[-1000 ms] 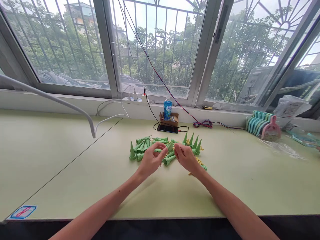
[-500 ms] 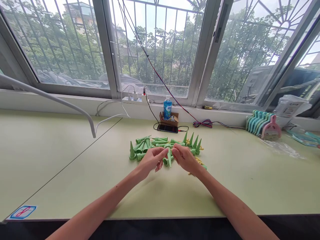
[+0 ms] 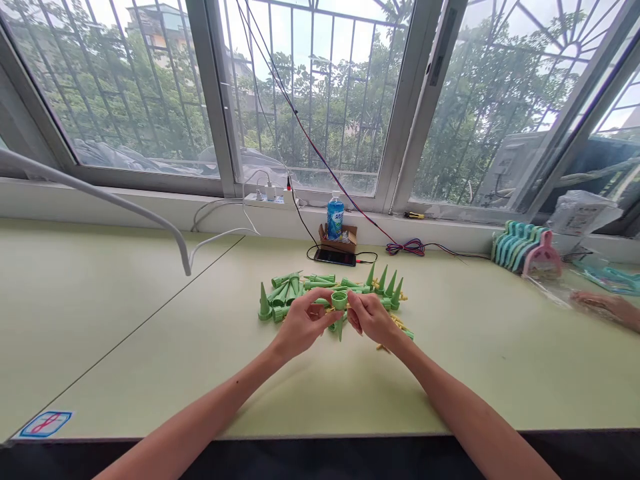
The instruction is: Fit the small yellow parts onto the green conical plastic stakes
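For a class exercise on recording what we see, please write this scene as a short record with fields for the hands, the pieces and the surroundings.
Left hand: holds a green cone
Right hand: beside that cone; fingertips partly hidden
Held cone: open wide end up, point down
Upright cones: four right of the pile, one left
Small yellow pieces: near the right hand
Behind pile: phone, blue bottle
Far right: another person's hand

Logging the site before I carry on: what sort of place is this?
Probably a workroom: many green cones cluster on a long table, a row of teal and pink plastic pieces stands farther right, and another person's hand shows at the right edge.
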Demonstrator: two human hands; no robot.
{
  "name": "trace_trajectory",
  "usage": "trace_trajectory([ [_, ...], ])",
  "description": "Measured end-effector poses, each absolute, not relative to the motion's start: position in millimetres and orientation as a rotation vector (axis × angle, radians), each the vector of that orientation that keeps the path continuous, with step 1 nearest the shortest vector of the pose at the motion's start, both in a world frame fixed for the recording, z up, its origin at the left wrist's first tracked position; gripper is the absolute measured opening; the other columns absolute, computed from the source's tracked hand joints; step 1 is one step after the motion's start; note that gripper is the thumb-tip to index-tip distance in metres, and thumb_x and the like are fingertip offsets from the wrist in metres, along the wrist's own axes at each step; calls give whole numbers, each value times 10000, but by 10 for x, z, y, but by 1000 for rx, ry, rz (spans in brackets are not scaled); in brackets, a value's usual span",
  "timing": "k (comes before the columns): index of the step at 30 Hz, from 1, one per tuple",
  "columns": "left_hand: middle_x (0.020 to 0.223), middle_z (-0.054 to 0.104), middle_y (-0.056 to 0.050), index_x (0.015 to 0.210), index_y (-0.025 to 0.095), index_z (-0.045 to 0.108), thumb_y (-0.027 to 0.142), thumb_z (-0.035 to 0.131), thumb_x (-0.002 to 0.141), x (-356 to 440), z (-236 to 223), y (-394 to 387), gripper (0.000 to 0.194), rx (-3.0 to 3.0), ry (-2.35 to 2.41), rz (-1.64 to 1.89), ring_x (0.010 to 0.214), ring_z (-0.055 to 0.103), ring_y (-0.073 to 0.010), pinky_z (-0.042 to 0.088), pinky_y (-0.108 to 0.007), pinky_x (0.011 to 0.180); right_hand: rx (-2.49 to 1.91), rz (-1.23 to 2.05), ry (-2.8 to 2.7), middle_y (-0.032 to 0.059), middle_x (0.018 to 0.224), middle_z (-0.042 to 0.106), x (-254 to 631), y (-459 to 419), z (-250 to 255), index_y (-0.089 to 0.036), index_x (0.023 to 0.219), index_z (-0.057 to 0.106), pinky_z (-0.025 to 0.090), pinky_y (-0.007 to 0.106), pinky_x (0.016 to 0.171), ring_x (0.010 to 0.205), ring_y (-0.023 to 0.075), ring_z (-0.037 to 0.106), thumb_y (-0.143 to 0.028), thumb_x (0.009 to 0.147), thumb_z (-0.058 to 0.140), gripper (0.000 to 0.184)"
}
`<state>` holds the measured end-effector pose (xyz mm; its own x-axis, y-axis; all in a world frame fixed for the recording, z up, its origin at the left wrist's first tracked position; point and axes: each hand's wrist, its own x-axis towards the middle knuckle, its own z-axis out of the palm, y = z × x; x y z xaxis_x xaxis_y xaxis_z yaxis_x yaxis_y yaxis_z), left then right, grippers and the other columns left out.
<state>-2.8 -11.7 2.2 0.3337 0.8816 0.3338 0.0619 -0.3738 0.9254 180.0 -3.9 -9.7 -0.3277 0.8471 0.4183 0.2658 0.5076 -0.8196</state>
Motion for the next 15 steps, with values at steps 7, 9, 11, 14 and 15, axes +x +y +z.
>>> trace_trajectory([
  [7,804,556,12,1082,203,613,391,714,802,-12,-11,-95,352,1759,892,1194,477,421,-47,368,-196,419,-926,748,-1825,-20,434,445,1766,-50,-72,-206,527,438,343,254,445,392,103,407,-593,994,314,620],
  [9,892,574,-1,1081,215,595,412,701,811,-10,-19,-84,350,1764,922,1198,482,453,-45,387,-194,418,-932,698,-1817,-24,464,450,1765,-48,-72,-205,568,437,339,249,456,410,101,405,-580,1001,309,587],
  [11,895,586,1,1043,213,574,446,689,816,-10,-26,-68,345,1729,951,1203,460,470,-46,378,-189,393,-940,651,-1797,-31,485,442,1774,-42,-75,-206,603,429,338,245,466,424,99,401,-562,1009,304,554],
  [14,786,598,2,885,176,574,543,615,846,-16,-17,-43,371,1622,959,1160,391,449,-48,330,-187,340,-939,590,-1782,-35,509,434,1801,-33,-75,-207,622,419,335,243,481,442,98,394,-529,1022,292,529],
  [15,742,597,-3,829,162,581,581,578,856,-19,-8,-37,420,1579,952,1124,378,443,-52,320,-188,332,-934,572,-1791,-34,514,433,1809,-32,-72,-208,623,416,334,245,487,449,99,392,-518,1025,290,523],
])
